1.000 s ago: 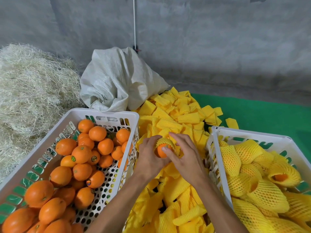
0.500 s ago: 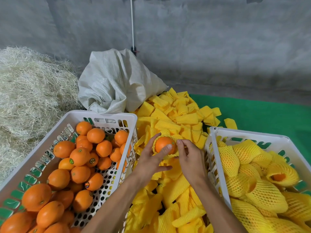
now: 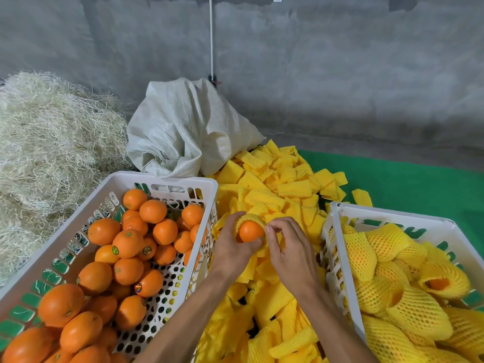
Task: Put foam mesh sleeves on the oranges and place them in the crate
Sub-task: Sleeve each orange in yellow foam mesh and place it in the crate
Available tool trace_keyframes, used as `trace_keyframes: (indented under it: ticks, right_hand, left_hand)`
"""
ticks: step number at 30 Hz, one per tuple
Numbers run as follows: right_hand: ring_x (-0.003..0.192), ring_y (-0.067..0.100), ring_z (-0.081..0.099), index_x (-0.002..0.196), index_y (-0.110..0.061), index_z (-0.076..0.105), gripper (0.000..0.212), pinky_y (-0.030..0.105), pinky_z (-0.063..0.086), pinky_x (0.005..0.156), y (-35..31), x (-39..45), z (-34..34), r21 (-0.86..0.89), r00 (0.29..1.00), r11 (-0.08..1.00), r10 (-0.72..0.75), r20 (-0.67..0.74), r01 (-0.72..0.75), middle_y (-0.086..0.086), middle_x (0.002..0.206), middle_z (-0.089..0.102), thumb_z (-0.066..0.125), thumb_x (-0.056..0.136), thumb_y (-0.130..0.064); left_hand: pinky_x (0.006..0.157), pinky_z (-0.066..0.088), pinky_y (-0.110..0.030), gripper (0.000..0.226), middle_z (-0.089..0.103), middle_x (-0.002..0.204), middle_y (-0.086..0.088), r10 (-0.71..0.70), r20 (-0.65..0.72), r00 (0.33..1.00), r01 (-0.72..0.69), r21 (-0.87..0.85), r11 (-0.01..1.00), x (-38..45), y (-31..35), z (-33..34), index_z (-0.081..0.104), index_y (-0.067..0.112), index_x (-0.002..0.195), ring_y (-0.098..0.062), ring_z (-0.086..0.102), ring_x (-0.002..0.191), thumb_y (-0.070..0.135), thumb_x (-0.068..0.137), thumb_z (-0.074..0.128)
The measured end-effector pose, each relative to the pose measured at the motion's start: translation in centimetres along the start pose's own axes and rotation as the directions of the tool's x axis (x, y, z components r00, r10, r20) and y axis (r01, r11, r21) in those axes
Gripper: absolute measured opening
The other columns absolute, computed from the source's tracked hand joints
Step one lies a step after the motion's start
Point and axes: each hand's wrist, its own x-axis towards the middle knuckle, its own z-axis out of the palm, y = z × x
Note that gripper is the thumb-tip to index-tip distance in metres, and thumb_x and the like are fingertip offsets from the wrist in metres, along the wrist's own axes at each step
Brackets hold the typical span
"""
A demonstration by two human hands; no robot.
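Up close, stickered oranges; label print too small to read

You have two hands in view: your left hand and your right hand. Between them sits one orange with one sleeve partly over it. You have two crates: one crate left of your left hand, holding well over twenty bare oranges, and one crate right of your right hand, holding about ten sleeved oranges. Beyond and below your hands lies one heap of loose sleeves, too many to count. One sack stands beyond.
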Motion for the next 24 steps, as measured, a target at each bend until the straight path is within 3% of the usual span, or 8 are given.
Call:
trace_keyframes:
  ticks: [3, 6, 8, 14, 17, 20, 22, 24]
  right_hand:
    - [0.13, 0.002, 0.048, 0.141, -0.033, 0.052, 0.049, 0.028, 0.052, 0.093, 0.3, 0.2, 0.0, 0.024, 0.986, 0.997, 0.072, 0.152, -0.077, -0.019, 0.141, 0.048, 0.058, 0.097, -0.055]
    - [0.134, 0.006, 0.047, 0.143, -0.031, 0.056, 0.048, 0.035, 0.049, 0.103, 0.7, 0.2, 0.1, 0.082, 0.979, 0.993, 0.069, 0.193, -0.086, -0.017, 0.142, 0.05, 0.059, 0.099, -0.049]
    - [0.129, 0.005, 0.052, 0.137, -0.026, 0.063, 0.04, 0.036, 0.051, 0.1, 1.0, 0.3, -0.1, 0.111, 0.986, 0.989, 0.086, 0.143, -0.102, -0.015, 0.137, 0.057, 0.06, 0.101, -0.041]
    - [0.111, 0.008, 0.065, 0.12, -0.01, 0.073, 0.026, 0.035, 0.056, 0.09, 1.2, 0.2, -0.6, 0.038, 0.999, 0.999, 0.03, 0.041, -0.032, -0.005, 0.121, 0.07, 0.06, 0.103, -0.023]
    - [0.106, 0.009, 0.067, 0.117, -0.004, 0.074, 0.023, 0.03, 0.057, 0.087, 0.4, 0.3, -0.7, 0.039, 0.998, 0.998, -0.051, -0.022, 0.052, 0.0, 0.117, 0.071, 0.061, 0.101, -0.015]
    - [0.1, 0.009, 0.07, 0.118, 0.0, 0.071, 0.023, 0.024, 0.058, 0.083, -0.4, 0.4, -1.1, 0.126, 0.986, 0.984, -0.113, -0.124, 0.128, 0.004, 0.115, 0.069, 0.058, 0.104, -0.011]
    - [0.102, 0.01, 0.069, 0.118, -0.001, 0.071, 0.025, 0.024, 0.057, 0.085, -0.1, 0.6, -1.6, 0.117, 0.973, 0.981, -0.131, -0.189, 0.155, 0.003, 0.115, 0.068, 0.056, 0.105, -0.016]
    - [0.104, 0.01, 0.067, 0.117, -0.005, 0.073, 0.023, 0.032, 0.057, 0.086, 0.4, 0.7, -1.6, 0.136, 0.987, 0.987, -0.066, -0.148, 0.087, 0.0, 0.114, 0.069, 0.059, 0.103, -0.017]
  left_hand:
    - [0.098, 0.054, -0.028, 0.081, 0.053, 0.139, 0.009, 0.099, 0.062, 0.993, -0.109, 0.178, 0.978, -0.4, -0.2, -0.4, 0.045, 0.031, 0.147, -0.011, 0.055, 0.126, 0.018, 0.078, 0.088]
    - [0.104, 0.052, -0.039, 0.082, 0.054, 0.144, 0.005, 0.11, 0.079, 0.991, -0.123, 0.188, 0.974, -0.5, -0.1, -0.2, 0.043, 0.026, 0.15, -0.016, 0.054, 0.131, 0.024, 0.081, 0.087]
    - [0.11, 0.046, -0.032, 0.077, 0.049, 0.147, 0.011, 0.128, 0.078, 0.989, -0.141, 0.194, 0.971, -0.5, 0.1, -0.2, 0.046, 0.029, 0.15, -0.007, 0.047, 0.135, 0.033, 0.084, 0.086]
    - [0.096, 0.052, -0.024, 0.072, 0.063, 0.132, 0.011, 0.104, 0.058, 0.993, -0.116, 0.261, 0.958, -0.4, 0.1, -0.5, 0.058, 0.03, 0.143, -0.006, 0.059, 0.118, 0.047, 0.079, 0.087]
    - [0.1, 0.053, -0.034, 0.066, 0.068, 0.128, 0.006, 0.001, 0.035, 0.999, -0.007, 0.149, 0.989, 0.3, 0.0, -0.5, 0.065, 0.027, 0.138, -0.011, 0.061, 0.119, 0.04, 0.078, 0.089]
    - [0.091, 0.06, -0.043, 0.06, 0.071, 0.119, 0.002, -0.129, -0.046, 0.991, 0.131, 0.054, 0.99, 0.8, 0.0, -1.3, 0.066, 0.022, 0.135, -0.017, 0.068, 0.106, 0.034, 0.08, 0.088]
    - [0.09, 0.06, -0.041, 0.058, 0.07, 0.12, 0.005, -0.125, -0.075, 0.989, 0.126, 0.017, 0.992, 1.2, -0.2, -1.7, 0.068, 0.026, 0.133, -0.013, 0.069, 0.103, 0.034, 0.079, 0.088]
    - [0.077, 0.063, -0.034, 0.051, 0.073, 0.109, 0.01, -0.125, -0.1, 0.987, 0.117, -0.083, 0.99, 1.1, 0.2, -2.1, 0.071, 0.03, 0.123, -0.005, 0.072, 0.086, 0.035, 0.077, 0.091]
